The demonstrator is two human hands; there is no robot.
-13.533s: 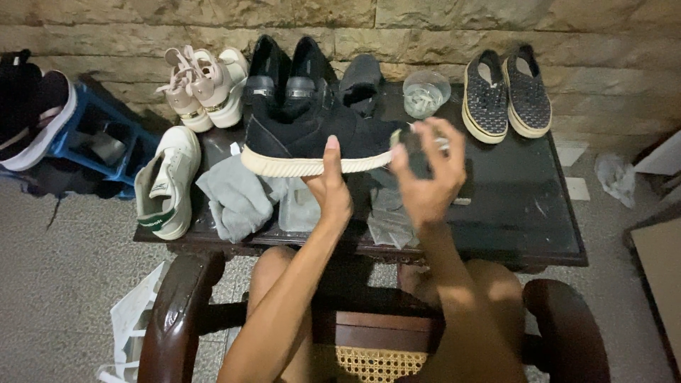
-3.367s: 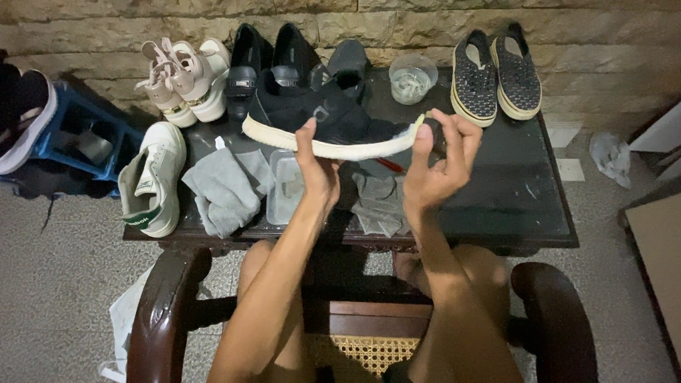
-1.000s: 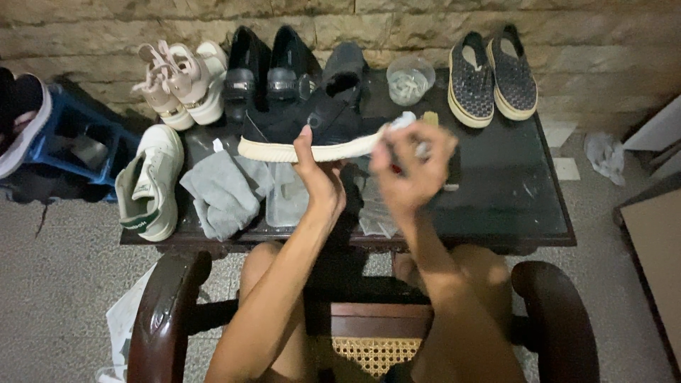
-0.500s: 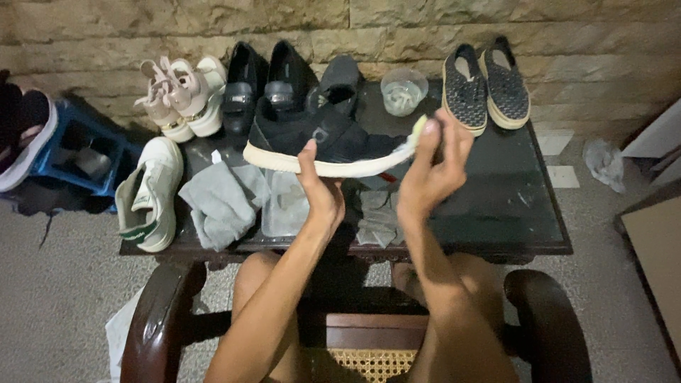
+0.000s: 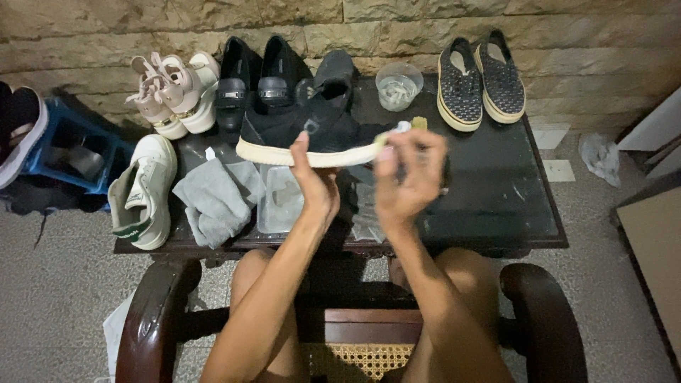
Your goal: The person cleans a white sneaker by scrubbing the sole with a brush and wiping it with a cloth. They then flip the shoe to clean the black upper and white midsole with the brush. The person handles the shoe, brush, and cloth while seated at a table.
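Item: black sneaker [image 5: 312,131] with cream sole, held up sideways over the dark table [image 5: 496,177]. Left hand [image 5: 316,186] cups its sole, fingers curled. Right hand [image 5: 411,174] pinches a small brush or cloth against the toe end. Sole looks clean; toe edge unfinished. Grey cloth [image 5: 213,202] left of hands.

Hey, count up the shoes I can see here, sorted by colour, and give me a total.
Black shoes: 4, namely the sneaker the left hand holds, two loafers and one more behind it
Pale pink sneakers: 2
White sneaker: 1
Dark patterned slip-ons: 2
Dark shoe at the left edge: 1
Total: 10
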